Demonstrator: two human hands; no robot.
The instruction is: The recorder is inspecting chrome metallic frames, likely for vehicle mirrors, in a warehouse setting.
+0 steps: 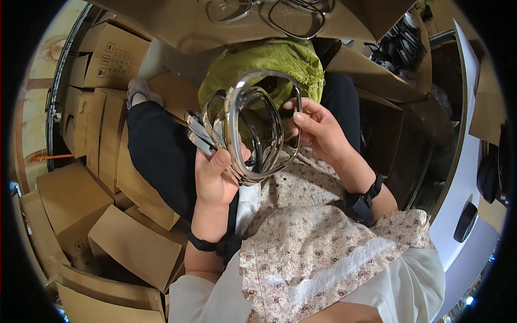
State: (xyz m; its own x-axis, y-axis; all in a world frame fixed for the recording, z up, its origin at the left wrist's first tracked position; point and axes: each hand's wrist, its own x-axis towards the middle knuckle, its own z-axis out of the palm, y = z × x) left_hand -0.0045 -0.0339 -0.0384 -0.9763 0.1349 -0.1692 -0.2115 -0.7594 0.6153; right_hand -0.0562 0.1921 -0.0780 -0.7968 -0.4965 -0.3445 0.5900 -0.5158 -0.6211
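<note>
Between my two hands, just above my lap, sits a fanned stack of glossy chrome-coloured rounded-square trim rings (253, 129). My left hand (215, 180) has its grip closed on the stack's lower left edge, thumb pressed across the front ring and fingers behind, so the rings stand nearly upright and splay a little, each rim showing apart from the next. My right hand (318, 129) is closed lightly on the right side of the frontmost ring, fingertips pinching its rim, which steadies it and lets that one ring be told from the others. Both wrists wear black straps. Behind the rings lies a crumpled olive-green cloth (274, 62) on my knees, over dark trousers, with a flower-printed apron (318, 242) spread below. Further out, more wire-thin rings (291, 13) rest on a brown cardboard flap at the top. To my left, plain brown cardboard boxes (102, 145) are stacked and tipped at angles; one near the top left carries small dark handling symbols and a printed grid on its side, and a lower one shows a small dark mark near its corner. At the right, an open carton (382, 124) stands dark inside, beside a white curved panel (463, 161).
</note>
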